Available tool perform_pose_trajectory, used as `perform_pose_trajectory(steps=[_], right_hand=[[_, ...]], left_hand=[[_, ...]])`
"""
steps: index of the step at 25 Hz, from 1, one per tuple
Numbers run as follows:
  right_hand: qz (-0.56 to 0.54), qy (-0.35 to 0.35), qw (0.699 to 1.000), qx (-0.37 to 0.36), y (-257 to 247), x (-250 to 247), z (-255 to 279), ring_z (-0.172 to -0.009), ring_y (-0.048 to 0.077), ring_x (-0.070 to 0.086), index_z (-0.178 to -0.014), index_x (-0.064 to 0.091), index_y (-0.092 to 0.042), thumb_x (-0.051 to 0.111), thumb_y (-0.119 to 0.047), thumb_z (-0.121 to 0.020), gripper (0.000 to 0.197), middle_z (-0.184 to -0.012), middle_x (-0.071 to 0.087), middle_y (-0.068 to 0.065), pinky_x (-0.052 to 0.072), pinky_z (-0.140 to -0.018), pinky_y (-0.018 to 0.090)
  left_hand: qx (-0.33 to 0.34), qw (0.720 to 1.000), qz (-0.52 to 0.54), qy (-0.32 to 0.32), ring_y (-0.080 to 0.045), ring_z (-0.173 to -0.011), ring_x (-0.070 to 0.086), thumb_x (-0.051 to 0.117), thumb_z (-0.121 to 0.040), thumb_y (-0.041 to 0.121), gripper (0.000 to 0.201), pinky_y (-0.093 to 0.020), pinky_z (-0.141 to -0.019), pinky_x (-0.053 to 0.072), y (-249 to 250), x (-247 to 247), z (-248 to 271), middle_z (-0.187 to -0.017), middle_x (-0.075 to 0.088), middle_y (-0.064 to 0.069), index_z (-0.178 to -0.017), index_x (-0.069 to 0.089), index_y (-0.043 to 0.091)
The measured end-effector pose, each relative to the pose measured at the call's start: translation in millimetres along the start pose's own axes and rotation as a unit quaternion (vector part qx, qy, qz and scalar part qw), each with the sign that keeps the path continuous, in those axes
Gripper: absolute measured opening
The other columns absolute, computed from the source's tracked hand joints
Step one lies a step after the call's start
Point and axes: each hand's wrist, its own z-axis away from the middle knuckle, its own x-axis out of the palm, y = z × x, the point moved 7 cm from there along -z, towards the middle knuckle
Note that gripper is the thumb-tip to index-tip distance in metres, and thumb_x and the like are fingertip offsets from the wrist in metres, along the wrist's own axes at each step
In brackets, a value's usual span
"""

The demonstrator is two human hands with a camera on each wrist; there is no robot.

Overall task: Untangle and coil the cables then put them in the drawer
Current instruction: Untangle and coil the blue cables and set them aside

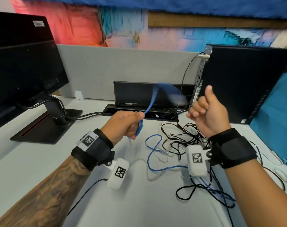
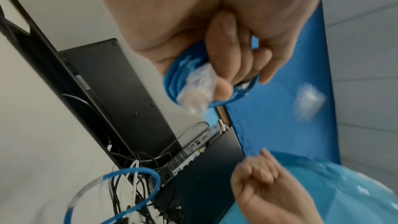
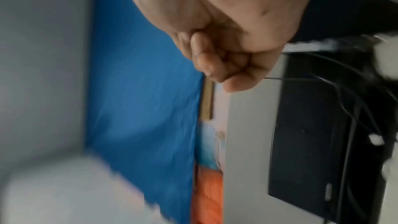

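My left hand (image 1: 131, 124) grips a small coil of blue network cable (image 2: 172, 77) in its fist, and a clear plug (image 2: 198, 89) sticks out beside the fingers. From the fist a blurred length of the blue cable (image 1: 150, 104) rises and arcs to the right, its loose end near my right hand (image 1: 203, 112). That hand is raised over the tangle with fingers curled (image 3: 217, 64) and thumb up, and I see nothing in it. A second blue cable (image 1: 151, 149) lies on the desk, mixed with black cables (image 1: 180, 136) and a white one (image 1: 149, 175). No drawer is in view.
A monitor (image 1: 24, 71) on a flat black base (image 1: 46, 126) stands at the left. An upright black computer (image 1: 246, 82) stands at the right, with blue cloth (image 1: 278, 122) beyond it. A cable slot (image 1: 116, 111) and a black box (image 1: 136, 94) sit against the grey divider (image 1: 106, 69).
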Motion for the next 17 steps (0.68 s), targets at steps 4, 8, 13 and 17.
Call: perform_pose_trajectory(steps=[4,8,13,17], right_hand=[[0.064,0.079,0.993,-0.057,-6,-18,3,-0.058,0.009,0.046,-0.071,0.048,-0.023,0.046,-0.046,-0.104,0.040,-0.064,0.045,-0.007,0.045,-0.062,0.029],[0.264,-0.078,0.921,-0.274,-24,55,34,-0.102,0.002,0.062,-0.113,0.063,-0.023,0.058,-0.034,-0.098,0.020,-0.112,0.064,-0.007,0.052,-0.086,0.025],[0.344,-0.300,0.877,-0.152,26,102,52,-0.111,0.009,0.066,-0.128,0.063,-0.022,0.065,-0.030,-0.098,0.032,-0.120,0.068,-0.007,0.055,-0.096,0.033],[0.404,-0.241,0.872,-0.137,38,84,47,-0.071,0.004,0.063,-0.095,0.070,-0.018,0.066,-0.021,-0.096,0.004,-0.079,0.068,-0.010,0.051,-0.072,0.029]], left_hand=[[-0.017,0.997,0.065,0.027,-0.013,-0.038,0.023,0.053,-0.086,0.038,0.045,-0.029,-0.050,0.035,-2,-22,-1,-0.045,0.027,0.003,-0.047,0.039,0.020],[-0.030,0.995,0.063,-0.069,-0.012,-0.039,0.022,0.055,-0.089,0.037,0.044,-0.027,-0.047,0.039,4,5,0,-0.047,0.024,0.003,-0.052,0.043,0.017],[-0.048,0.969,0.182,-0.159,-0.009,-0.035,0.021,0.048,-0.096,0.037,0.039,-0.026,-0.046,0.040,11,29,1,-0.045,0.021,0.004,-0.075,0.050,0.004],[-0.063,0.950,0.281,-0.123,-0.005,-0.035,0.028,0.042,-0.097,0.046,0.050,-0.025,-0.051,0.044,10,14,-3,-0.042,0.029,0.009,-0.057,0.050,0.017]])
